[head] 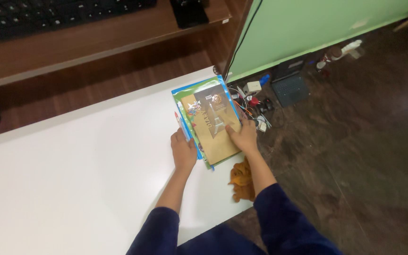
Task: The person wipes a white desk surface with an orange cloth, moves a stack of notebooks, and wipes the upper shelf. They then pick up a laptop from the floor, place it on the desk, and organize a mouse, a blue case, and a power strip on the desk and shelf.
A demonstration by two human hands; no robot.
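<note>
**Both hands on the stack of books**

The left hand lies flat and open against the stack's near-left edge. The right hand presses open-palmed on the brown diary topping the stack of books, which sits at the white tabletop's far right corner. An orange cloth lies below.

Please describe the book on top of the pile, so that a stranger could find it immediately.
Find the white table and go to its far right corner, beside the green wall. There both hands, left hand and right hand, press a pile; the brown diary lies uppermost, unlike the green and blue covers beneath.
</note>
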